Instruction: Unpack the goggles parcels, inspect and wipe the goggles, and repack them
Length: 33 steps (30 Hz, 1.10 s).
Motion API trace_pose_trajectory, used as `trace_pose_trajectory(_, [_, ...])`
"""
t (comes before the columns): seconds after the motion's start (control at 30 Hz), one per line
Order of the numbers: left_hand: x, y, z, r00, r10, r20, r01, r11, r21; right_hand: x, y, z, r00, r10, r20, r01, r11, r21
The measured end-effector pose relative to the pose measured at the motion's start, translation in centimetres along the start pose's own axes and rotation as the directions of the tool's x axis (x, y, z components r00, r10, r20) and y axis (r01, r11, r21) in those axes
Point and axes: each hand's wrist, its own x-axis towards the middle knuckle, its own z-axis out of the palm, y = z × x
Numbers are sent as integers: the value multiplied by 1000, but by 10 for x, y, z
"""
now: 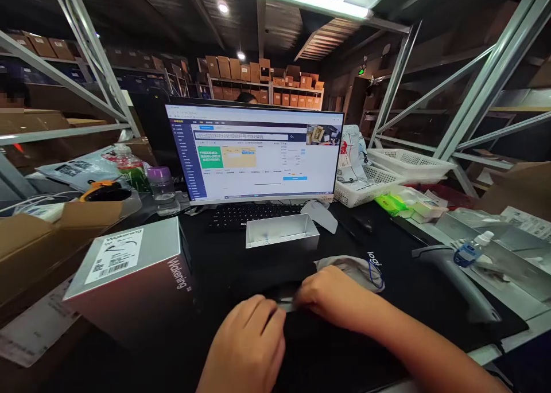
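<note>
Low over the black desk mat, my left hand and my right hand come together with curled fingers. Between their fingertips is a small dark item with a pale, shiny strip; my fingers and the blur hide what kind it is. Just behind my right hand lies a grey cloth pouch with a blue drawstring. An open silver-white box part stands in front of the keyboard. To the left sits a closed box marked "Wakening", with a barcode label on top.
A lit monitor stands at the back. At left are an open carton and a purple-capped bottle. A barcode scanner, a small spray bottle and white baskets occupy the right, beside metal racks.
</note>
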Motion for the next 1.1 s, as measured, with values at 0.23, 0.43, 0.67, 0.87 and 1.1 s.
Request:
trace_pose_trajectory(0.23, [-17, 10, 35, 869, -83, 487, -61, 960, 272, 24, -15, 16, 932, 310, 187, -234, 910, -342])
trace_pose_trajectory(0.43, [-28, 9, 42, 868, -81, 490, -126, 918, 375, 21, -12, 17, 938, 278, 206, -197, 918, -344])
trace_pose_trajectory(0.67, [-21, 6, 39, 854, -162, 494, -63, 911, 408, -15, 25, -12, 932, 93, -349, 55, 919, 391])
trace_pose_trajectory(0.87, [-32, -3, 42, 884, -74, 462, -163, 876, 453, -11, 83, -26, 745, 289, -601, -237, 957, 166])
trace_pose_trajectory(1.1, [-35, -19, 38, 908, 69, 414, -277, 841, 466, 11, 91, 1, 948, 139, -285, -129, 990, 54])
